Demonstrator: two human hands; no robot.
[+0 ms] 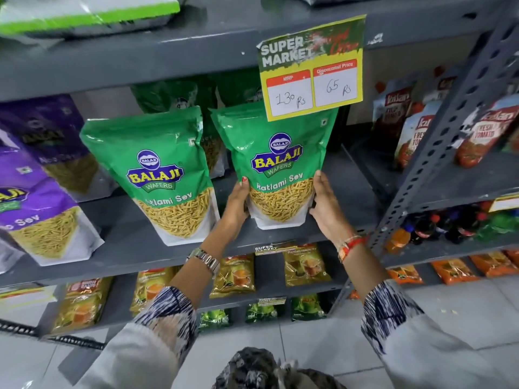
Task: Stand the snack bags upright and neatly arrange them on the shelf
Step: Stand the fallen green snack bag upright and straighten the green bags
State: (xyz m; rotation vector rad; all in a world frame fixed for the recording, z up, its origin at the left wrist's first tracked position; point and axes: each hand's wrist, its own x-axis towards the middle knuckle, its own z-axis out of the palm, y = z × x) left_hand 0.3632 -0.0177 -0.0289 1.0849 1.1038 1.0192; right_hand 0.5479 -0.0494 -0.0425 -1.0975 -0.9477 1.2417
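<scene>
My left hand (237,204) and right hand (323,203) have fingers clamped on both sides of the shiny green plastic snack bag (276,164). It stands tall between them on the grey metal shelf (280,237).

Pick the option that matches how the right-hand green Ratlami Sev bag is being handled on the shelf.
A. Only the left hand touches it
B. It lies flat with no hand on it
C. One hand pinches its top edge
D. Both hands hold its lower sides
D: the left hand and right hand clasp the lower sides of the green Ratlami Sev bag, which stands upright on the shelf.
</scene>
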